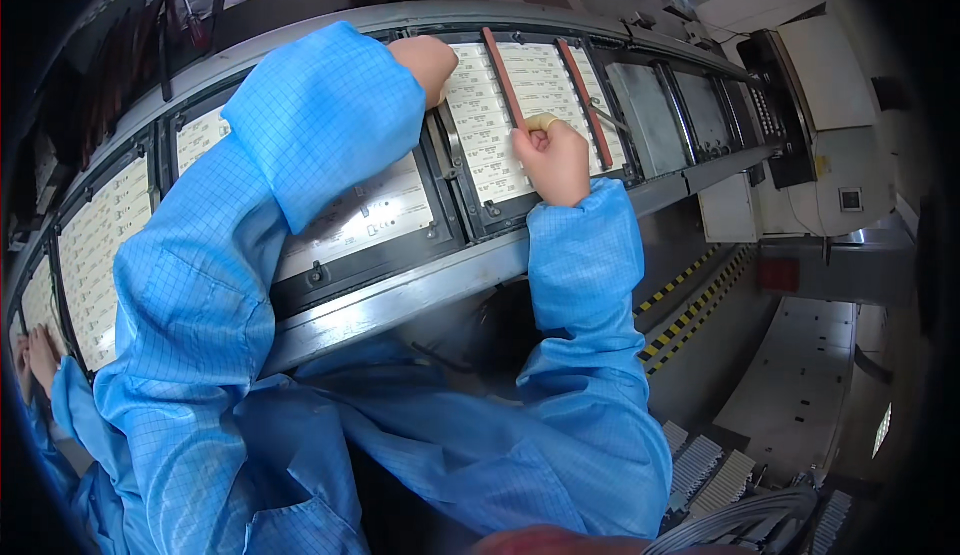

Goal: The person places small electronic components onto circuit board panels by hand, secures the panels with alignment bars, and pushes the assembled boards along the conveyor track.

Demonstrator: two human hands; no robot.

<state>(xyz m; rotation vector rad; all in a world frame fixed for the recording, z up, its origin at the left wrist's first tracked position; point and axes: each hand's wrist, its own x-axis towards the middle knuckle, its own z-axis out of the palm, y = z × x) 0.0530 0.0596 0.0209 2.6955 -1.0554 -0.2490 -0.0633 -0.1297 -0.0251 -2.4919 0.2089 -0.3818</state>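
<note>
A slim, straight, matte reddish-brown bar (503, 77) lies across a white printed panel (476, 120); the right hand (558, 160) pinches its near end; the left hand (428, 63) curls, its grip I cannot tell.

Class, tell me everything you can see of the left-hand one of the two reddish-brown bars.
The bar is straight, narrow and plain reddish-brown; its material is unclear. It lies aslant across a pale printed panel, its far end at the panel's upper edge. The right hand touches and hides its near end, so whether it is gripped or only pressed cannot be told. A similar second bar lies apart to its right.
</note>
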